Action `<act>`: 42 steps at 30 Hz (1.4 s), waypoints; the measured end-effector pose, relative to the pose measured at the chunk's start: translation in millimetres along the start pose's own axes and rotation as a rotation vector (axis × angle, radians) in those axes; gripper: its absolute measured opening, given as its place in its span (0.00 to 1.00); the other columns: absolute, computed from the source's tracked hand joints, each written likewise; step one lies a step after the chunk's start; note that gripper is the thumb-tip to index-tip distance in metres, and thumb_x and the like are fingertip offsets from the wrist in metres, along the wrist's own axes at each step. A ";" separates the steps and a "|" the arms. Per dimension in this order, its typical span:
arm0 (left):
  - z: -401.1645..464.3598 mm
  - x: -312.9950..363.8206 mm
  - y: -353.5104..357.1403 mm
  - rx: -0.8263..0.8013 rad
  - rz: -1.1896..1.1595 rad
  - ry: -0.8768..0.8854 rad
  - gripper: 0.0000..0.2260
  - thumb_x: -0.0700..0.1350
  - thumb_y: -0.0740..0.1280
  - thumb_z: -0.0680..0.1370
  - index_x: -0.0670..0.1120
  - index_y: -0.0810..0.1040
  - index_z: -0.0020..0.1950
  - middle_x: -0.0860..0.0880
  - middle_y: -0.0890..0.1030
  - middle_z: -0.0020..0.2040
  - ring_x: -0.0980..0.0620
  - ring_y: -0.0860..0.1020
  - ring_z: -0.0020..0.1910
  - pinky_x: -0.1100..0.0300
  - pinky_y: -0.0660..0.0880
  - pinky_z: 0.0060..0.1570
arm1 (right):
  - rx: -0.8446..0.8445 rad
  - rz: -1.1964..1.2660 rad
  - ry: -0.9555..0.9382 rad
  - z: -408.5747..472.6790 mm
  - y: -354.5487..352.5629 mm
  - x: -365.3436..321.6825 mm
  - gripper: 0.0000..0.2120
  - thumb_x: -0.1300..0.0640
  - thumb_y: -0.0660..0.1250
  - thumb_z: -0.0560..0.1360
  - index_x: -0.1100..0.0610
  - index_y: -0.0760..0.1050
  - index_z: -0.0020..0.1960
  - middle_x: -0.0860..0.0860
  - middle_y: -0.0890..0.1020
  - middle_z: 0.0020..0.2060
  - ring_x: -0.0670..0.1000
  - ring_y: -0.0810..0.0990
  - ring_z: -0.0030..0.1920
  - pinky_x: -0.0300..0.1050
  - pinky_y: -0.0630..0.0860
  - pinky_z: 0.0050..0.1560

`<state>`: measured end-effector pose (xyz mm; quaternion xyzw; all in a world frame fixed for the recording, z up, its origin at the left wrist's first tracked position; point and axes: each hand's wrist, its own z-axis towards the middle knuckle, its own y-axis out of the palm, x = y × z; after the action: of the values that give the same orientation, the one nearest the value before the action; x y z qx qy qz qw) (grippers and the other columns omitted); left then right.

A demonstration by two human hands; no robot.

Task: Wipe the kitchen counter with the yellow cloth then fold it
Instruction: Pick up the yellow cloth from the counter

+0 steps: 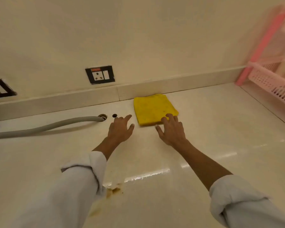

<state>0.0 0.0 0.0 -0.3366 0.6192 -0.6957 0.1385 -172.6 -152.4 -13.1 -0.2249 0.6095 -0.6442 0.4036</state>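
Observation:
The yellow cloth lies folded into a flat square on the pale kitchen counter, its far edge against the backsplash. My right hand rests with fingers spread, the fingertips touching the cloth's near right corner without gripping it. My left hand hovers just left of the cloth with its fingers apart and holds nothing. A brown stain marks the counter near my left sleeve.
A grey hose runs from the left into a hole in the counter, with a smaller hole beside it. A pink plastic rack stands at the right. Two wall sockets sit above the backsplash.

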 end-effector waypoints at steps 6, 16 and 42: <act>48.5 27.8 8.4 -0.064 -0.128 -0.154 0.25 0.52 0.61 0.79 0.47 0.61 0.74 0.38 0.77 0.62 0.38 0.71 0.64 0.45 0.74 0.55 | -0.033 0.094 0.190 51.1 5.4 37.1 0.19 0.49 0.59 0.83 0.60 0.73 0.68 0.63 0.74 0.64 0.63 0.72 0.63 0.58 0.76 0.57; 74.3 56.5 12.3 -0.154 -0.352 -0.522 0.26 0.44 0.72 0.72 0.40 0.65 0.64 0.40 0.73 0.60 0.41 0.76 0.57 0.53 0.75 0.48 | -0.156 0.171 0.282 85.8 12.5 47.5 0.18 0.59 0.65 0.80 0.62 0.71 0.67 0.65 0.78 0.58 0.65 0.77 0.59 0.58 0.78 0.57; -139.6 -262.6 -136.7 0.046 -0.272 -0.467 0.12 0.36 0.69 0.69 0.46 0.73 0.49 0.41 0.78 0.54 0.44 0.77 0.50 0.52 0.77 0.47 | -0.313 0.551 -0.054 -43.6 42.5 -334.3 0.17 0.61 0.67 0.74 0.57 0.77 0.63 0.63 0.83 0.47 0.63 0.80 0.51 0.51 0.76 0.46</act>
<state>134.3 293.9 51.7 -0.5650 0.5035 -0.6252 0.1906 -4.7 142.3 6.7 -0.1279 0.7282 -0.4030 0.5395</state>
